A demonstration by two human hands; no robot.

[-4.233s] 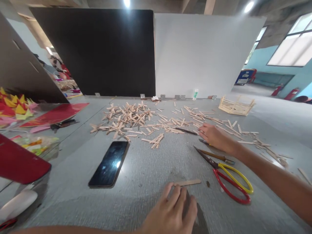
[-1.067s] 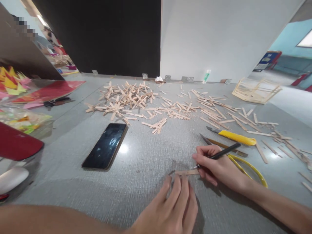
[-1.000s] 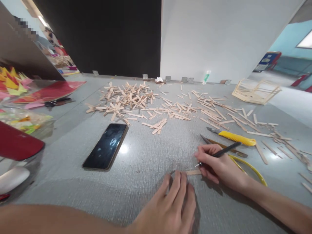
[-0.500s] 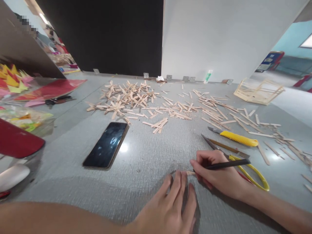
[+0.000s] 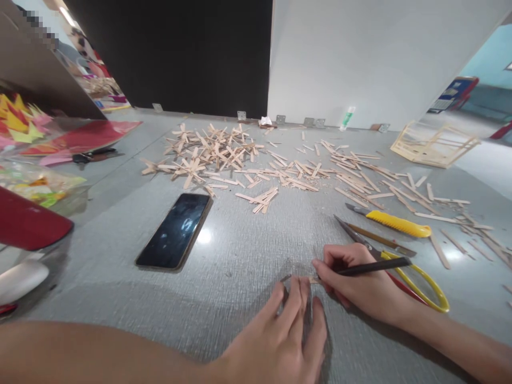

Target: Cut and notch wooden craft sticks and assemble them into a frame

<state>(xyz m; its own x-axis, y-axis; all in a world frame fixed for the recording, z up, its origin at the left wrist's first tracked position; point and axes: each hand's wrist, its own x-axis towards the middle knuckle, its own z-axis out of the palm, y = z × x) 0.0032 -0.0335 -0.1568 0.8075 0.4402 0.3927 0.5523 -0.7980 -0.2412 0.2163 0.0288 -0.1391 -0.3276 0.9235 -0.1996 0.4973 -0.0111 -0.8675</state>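
Note:
My left hand [image 5: 284,325] presses its fingertips down on a small wooden stick [image 5: 314,280] on the grey table [image 5: 120,298]. My right hand [image 5: 352,274] grips a black pen-like tool [image 5: 378,265], its tip hidden by the fingers, at the right end of that stick. Just beyond the right hand lie scissors with yellow handles [image 5: 438,293], a thin brown tool [image 5: 384,240] and a yellow cutter knife [image 5: 400,223]. A small bundle of sticks [image 5: 262,200] rests farther back.
A phone [image 5: 174,232] lies left of centre. Star-shaped stick pieces [image 5: 216,149] and loose sticks [image 5: 352,176] spread behind. At the back right is a wooden frame [image 5: 434,145]; at the left, a red object [image 5: 32,221] and a white mouse [image 5: 24,282]. Upright panels [image 5: 180,58] stand behind.
The view has shifted slightly, so the items on the right sit farther right and the phone a little higher. Both hands keep nearly the same pose at the stick.

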